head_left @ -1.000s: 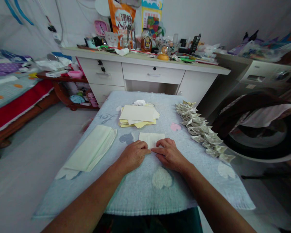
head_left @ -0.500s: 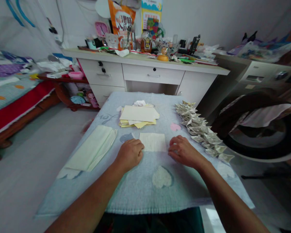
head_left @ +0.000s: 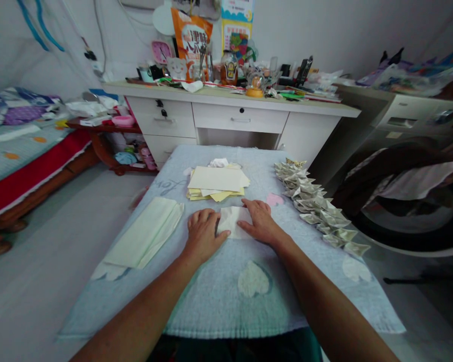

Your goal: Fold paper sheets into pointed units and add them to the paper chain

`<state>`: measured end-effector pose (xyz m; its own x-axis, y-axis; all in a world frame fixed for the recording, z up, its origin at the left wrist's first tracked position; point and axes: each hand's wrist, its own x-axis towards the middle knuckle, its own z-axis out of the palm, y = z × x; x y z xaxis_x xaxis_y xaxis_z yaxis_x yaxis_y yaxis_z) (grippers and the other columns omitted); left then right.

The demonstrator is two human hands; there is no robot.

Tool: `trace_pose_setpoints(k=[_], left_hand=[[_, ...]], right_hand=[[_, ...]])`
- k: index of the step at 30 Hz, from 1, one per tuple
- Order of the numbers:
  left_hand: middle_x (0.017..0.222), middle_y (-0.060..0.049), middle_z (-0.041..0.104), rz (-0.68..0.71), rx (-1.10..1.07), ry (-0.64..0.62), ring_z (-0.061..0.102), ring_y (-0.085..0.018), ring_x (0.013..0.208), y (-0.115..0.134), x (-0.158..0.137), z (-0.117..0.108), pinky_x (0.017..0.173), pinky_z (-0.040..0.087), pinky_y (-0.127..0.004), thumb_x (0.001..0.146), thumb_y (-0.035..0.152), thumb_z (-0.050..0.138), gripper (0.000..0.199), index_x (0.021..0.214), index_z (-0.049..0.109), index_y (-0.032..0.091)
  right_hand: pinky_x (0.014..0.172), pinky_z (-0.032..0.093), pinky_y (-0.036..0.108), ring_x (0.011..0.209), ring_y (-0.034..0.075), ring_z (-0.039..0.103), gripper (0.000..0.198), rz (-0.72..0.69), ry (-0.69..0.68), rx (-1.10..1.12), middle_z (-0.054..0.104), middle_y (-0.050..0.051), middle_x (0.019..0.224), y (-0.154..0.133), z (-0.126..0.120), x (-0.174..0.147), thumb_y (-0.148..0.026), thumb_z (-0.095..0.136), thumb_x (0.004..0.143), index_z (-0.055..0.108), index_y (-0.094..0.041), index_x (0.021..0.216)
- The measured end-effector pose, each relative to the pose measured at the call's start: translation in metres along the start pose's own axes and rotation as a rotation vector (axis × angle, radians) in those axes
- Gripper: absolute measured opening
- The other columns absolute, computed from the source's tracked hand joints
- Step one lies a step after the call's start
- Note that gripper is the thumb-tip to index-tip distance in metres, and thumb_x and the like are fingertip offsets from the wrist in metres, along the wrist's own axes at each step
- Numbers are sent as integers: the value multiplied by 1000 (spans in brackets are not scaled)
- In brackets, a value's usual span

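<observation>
A small cream sheet of paper lies flat on the cloth-covered table, between my two hands. My left hand rests at its left edge, fingers spread over the cloth and thumb at the lower left corner. Over the right part of the sheet lies my right hand, thumb and index finger apart and pressing on the paper; it hides the right edge. Just behind is a stack of cream and yellow paper sheets. Folded pale green paper lies to the left.
Several folded paper boats stand in a row along the table's right side. Crumpled white tissue sits behind the stack. Beyond the table is a cluttered white desk. A washing machine stands at right, a bed at left.
My right hand has moved left onto the sheet. My left hand has unfolded from a closed shape, its fingers now spread. The view has shifted slightly.
</observation>
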<state>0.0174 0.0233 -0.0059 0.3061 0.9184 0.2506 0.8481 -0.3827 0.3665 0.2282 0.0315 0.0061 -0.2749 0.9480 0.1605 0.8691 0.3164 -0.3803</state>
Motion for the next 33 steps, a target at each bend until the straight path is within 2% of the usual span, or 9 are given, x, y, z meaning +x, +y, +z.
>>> trace_pose_setpoints(k=[5, 8, 11, 14, 20, 24, 26, 30, 33], left_hand=[[110, -9, 59, 74, -160, -10, 50, -28, 107, -1, 2, 3, 94, 39, -45, 74, 29, 66, 40, 110, 52, 18], [115, -9, 58, 64, -313, -2, 52, -27, 110, 0, 3, 4, 97, 40, -46, 72, 21, 65, 51, 119, 45, 19], [118, -9, 56, -16, -526, 21, 56, -24, 108, -1, 4, 5, 96, 43, -45, 70, 18, 66, 70, 131, 33, 21], [121, -9, 52, -140, -750, 39, 61, -18, 96, -3, 6, 8, 89, 48, -40, 70, 23, 69, 79, 137, 25, 25], [114, -8, 57, -308, -1210, 20, 62, -19, 95, -1, 11, 5, 77, 52, -33, 66, 35, 74, 81, 134, 31, 24], [97, -7, 65, -338, -1338, -188, 62, -16, 80, 7, 10, -4, 64, 48, -25, 70, 33, 71, 52, 116, 54, 16], [89, -6, 67, -313, -1333, -227, 60, -13, 72, 10, 10, -6, 58, 43, -22, 71, 30, 69, 38, 105, 61, 13], [75, 0, 67, -291, -1227, -70, 52, -8, 54, 9, 9, -6, 51, 38, -20, 74, 31, 67, 29, 98, 65, 14], [68, 2, 65, -238, -1059, 46, 54, -9, 52, 5, 7, -8, 51, 42, -21, 78, 31, 63, 21, 93, 65, 16]], right_hand=[[96, 33, 45, 112, 28, 47, 63, 29, -15, 88, 56, 14, 123, 5, -3, -3, -39, 64, 80, 44, -16, 135], [93, 38, 40, 106, 24, 51, 60, 36, 16, 254, 56, 11, 119, 7, -4, -4, -30, 66, 76, 47, -17, 131], [80, 45, 31, 92, 18, 56, 46, 104, 40, 553, 60, 5, 104, 10, -4, -4, -25, 61, 76, 53, -20, 121], [65, 46, 26, 75, 16, 57, 38, 203, 79, 864, 60, 0, 88, 11, -4, -4, -30, 62, 76, 55, -21, 112], [66, 48, 25, 76, 15, 59, 40, 229, 218, 1266, 62, 2, 95, -1, -8, -4, -35, 69, 71, 52, -22, 105], [68, 50, 27, 77, 17, 60, 48, 223, 249, 1210, 62, 3, 93, -11, -5, -5, -41, 66, 74, 46, -24, 115], [69, 50, 28, 79, 18, 61, 49, 209, 226, 1154, 63, 3, 93, -12, -2, -6, -43, 64, 76, 45, -24, 118], [80, 48, 32, 89, 19, 59, 36, 131, 151, 990, 63, 5, 98, -8, 2, -7, -42, 57, 82, 50, -22, 112], [92, 43, 36, 99, 20, 55, 23, 47, 220, 781, 60, 5, 100, -8, -3, -9, -34, 56, 82, 56, -21, 101]])
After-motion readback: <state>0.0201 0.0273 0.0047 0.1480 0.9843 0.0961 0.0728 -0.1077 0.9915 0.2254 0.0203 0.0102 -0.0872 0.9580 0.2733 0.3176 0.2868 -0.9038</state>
